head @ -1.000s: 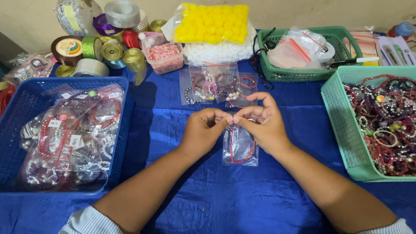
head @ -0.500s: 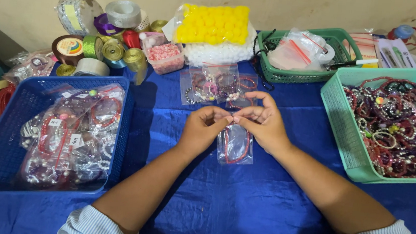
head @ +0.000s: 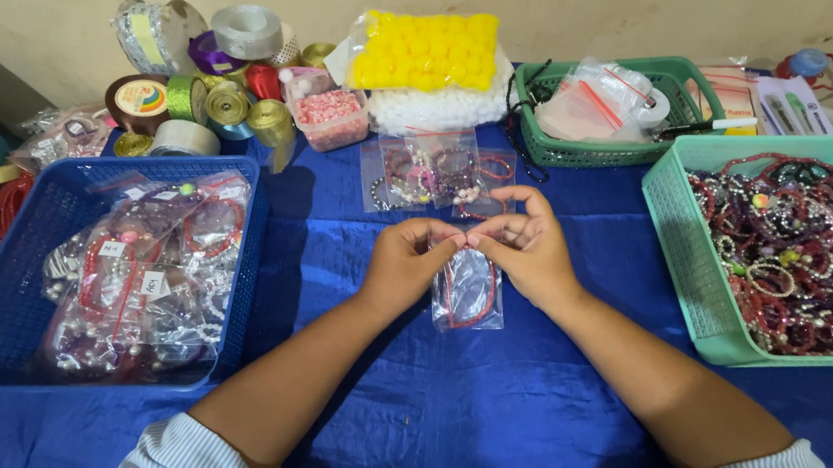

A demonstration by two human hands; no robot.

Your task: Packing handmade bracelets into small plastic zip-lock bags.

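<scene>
Pinching the top edge of a small clear bag [head: 469, 291] from both sides, the left hand [head: 410, 267] and right hand [head: 526, 246] are pressed fingertip to fingertip over the blue cloth [head: 521, 414]. A red bracelet is seen inside the bag, which hangs between a blue basket [head: 16, 330] and a teal basket [head: 686, 248].

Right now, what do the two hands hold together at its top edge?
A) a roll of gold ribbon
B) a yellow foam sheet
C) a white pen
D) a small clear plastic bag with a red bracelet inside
D: the left hand and the right hand pinch the top of a small clear plastic bag, and a red bracelet shows inside it, above the blue tablecloth.
</scene>
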